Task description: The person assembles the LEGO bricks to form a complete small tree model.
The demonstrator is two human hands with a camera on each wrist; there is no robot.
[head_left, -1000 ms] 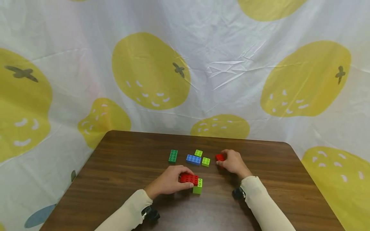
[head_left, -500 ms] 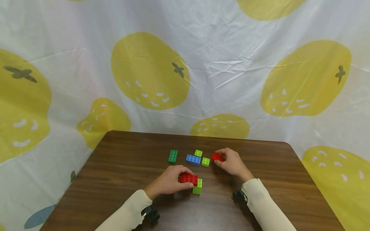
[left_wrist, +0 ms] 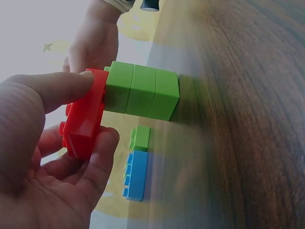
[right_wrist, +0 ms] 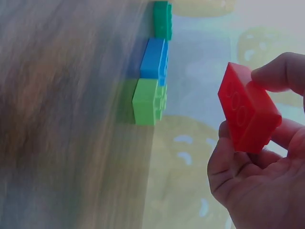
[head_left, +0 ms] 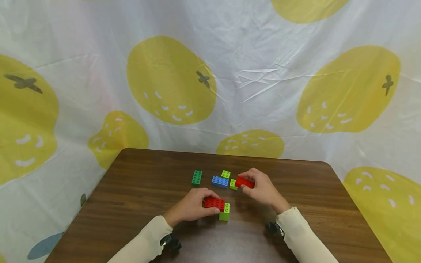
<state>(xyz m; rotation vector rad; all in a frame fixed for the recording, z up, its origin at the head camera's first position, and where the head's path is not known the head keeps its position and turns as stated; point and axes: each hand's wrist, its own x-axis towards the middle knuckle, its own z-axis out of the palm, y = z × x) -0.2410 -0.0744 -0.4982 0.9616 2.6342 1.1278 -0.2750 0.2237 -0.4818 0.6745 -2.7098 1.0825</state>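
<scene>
My left hand point(head_left: 194, 205) grips a red toy brick point(head_left: 214, 204) between thumb and fingers. In the left wrist view, that red brick point(left_wrist: 88, 114) sits on top of a stack of several light green bricks point(left_wrist: 141, 90) and juts out sideways over the table. My right hand point(head_left: 263, 186) pinches a second red brick point(head_left: 245, 182). In the right wrist view this red brick point(right_wrist: 248, 107) is raised off the table, its hollow underside showing. It partly covers a small light green brick point(head_left: 233, 185) in the head view.
On the brown wooden table point(head_left: 148, 182), a blue brick point(head_left: 220, 181) lies between two small light green ones, one of them behind it point(head_left: 225, 174). A dark green brick point(head_left: 197, 177) lies to their left. A lemon-patterned curtain point(head_left: 250, 102) hangs behind the table.
My right hand has lifted the second red brick and carried it left, towards the small light green brick. My left hand stays in place on its red brick.
</scene>
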